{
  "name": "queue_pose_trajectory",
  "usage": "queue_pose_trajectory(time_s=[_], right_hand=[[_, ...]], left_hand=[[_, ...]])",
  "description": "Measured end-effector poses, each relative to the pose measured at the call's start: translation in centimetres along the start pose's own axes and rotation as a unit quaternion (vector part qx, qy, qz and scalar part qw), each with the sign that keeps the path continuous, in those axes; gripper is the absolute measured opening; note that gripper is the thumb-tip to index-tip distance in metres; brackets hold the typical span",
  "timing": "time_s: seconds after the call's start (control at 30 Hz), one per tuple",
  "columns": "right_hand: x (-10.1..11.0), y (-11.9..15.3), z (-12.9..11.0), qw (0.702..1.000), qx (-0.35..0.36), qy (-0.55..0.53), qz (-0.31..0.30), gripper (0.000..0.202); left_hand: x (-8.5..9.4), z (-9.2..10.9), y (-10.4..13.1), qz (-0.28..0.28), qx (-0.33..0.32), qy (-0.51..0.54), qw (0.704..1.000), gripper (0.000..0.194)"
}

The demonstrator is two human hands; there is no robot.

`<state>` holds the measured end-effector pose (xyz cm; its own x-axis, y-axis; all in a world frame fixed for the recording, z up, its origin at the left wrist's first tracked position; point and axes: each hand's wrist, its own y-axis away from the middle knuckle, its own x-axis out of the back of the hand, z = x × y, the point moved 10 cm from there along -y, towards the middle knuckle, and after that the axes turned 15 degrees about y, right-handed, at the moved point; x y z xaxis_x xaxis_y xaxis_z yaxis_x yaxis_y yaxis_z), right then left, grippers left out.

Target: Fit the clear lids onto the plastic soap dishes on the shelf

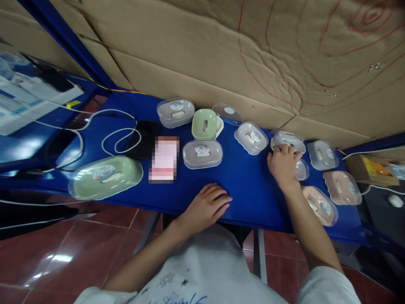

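Over at the right of the blue table, my right hand (283, 162) reaches across a small plastic box with a clear lid (292, 138), its fingers curled onto the box's near side. Just below that hand lies a small clear round-cornered piece (303, 169), partly hidden by the wrist. My left hand (207, 207) rests palm down near the table's front edge, fingers loosely apart, holding nothing. Beyond it sits a pale lidded box (207, 157) with a label. Behind that one is a green lidless box (200, 124), and a loose clear lid (236, 115) leans near the cardboard.
More lidded boxes stand around: grey (322, 157), pink (341, 190), peach (325, 213), whitish (249, 135), greyish (172, 118) and long green (109, 175). A pixelated phone screen (164, 158), a black device (142, 141) and white cables (107, 112) occupy the left. Cardboard (202, 55) walls the back.
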<state>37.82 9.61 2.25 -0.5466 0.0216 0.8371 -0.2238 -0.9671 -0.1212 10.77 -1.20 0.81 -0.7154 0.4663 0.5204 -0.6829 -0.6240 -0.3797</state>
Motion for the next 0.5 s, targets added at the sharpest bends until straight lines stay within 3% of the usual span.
queue_pose_trajectory(time_s=[0.13,0.27,0.5], right_hand=[[-0.4,0.8,1.0,0.998,0.005,-0.070,0.007,0.041],[-0.6,0.2,5.1,0.991,-0.084,-0.107,0.014,0.042],[-2.3,-2.7,9.2,0.988,-0.104,-0.073,-0.089,0.042]], left_hand=[[-0.1,0.0,0.0,0.000,-0.001,-0.004,1.000,0.016],[-0.2,0.1,-0.1,-0.008,0.000,-0.011,1.000,0.016],[-0.4,0.2,-0.3,-0.016,0.004,-0.022,1.000,0.017]])
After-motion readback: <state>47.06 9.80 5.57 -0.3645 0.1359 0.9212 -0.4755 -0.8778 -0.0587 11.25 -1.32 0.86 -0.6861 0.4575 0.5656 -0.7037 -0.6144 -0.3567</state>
